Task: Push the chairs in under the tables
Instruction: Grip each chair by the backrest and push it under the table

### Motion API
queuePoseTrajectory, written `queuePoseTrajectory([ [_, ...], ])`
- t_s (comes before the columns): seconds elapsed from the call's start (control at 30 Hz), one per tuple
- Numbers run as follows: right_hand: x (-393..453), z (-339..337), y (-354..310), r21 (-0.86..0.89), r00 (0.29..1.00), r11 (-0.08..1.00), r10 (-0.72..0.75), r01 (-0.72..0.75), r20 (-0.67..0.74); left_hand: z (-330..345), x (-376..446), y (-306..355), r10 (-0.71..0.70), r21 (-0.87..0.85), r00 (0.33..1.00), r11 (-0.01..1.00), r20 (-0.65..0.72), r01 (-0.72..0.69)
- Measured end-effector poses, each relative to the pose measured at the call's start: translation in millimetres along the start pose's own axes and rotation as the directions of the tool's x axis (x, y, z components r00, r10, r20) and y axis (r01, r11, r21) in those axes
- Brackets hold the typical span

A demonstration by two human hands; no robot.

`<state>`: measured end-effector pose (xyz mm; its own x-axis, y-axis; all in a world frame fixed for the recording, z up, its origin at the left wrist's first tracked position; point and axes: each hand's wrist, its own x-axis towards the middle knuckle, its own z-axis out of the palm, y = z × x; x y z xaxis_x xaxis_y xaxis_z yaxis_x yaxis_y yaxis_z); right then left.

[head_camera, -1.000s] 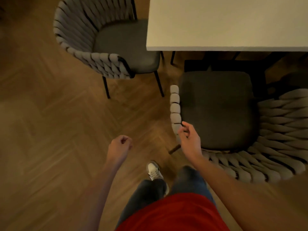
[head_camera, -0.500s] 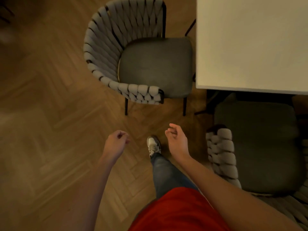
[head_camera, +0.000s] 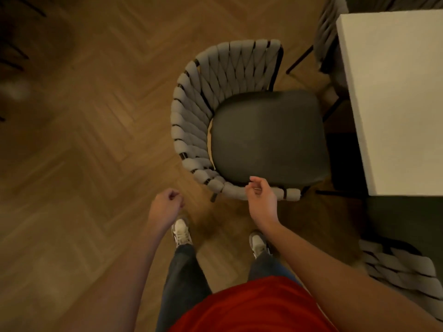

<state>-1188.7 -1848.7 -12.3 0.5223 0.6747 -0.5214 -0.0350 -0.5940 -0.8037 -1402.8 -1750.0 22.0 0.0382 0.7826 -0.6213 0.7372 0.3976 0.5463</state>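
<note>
Right hand [head_camera: 262, 202]: fingers loosely curled, holding nothing, over the near armrest of the woven chair [head_camera: 242, 116]; whether it touched the weave could not be told. Left hand [head_camera: 167, 206]: curled into a loose fist, empty, over bare floor left of the chair. Woven chair: centre of view, dark seat open toward the right, facing the white table [head_camera: 395, 104]; curved grey backrest on the left and far side; seat's right edge just beside the table edge, not under it. Second chair [head_camera: 402, 267]: near right, woven back showing, dark seat reaching under the table's near edge. Third chair [head_camera: 329, 32]: far right, partly hidden behind the table. Herringbone wood floor [head_camera: 84, 140]; two pale shoes [head_camera: 182, 232] near the chair. Since half a second earlier the right hand had come forward to the armrest; both feet now stood before the chair.
</note>
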Motion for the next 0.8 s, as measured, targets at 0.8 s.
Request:
queuePoseTrajectory([
  [0.8, 160, 287, -136, 0.159, 0.837, 0.967, 0.254, -0.201, -0.485, -158, 332, 158, 0.335, 0.389, 0.718, 0.663, 0.610, -0.640],
])
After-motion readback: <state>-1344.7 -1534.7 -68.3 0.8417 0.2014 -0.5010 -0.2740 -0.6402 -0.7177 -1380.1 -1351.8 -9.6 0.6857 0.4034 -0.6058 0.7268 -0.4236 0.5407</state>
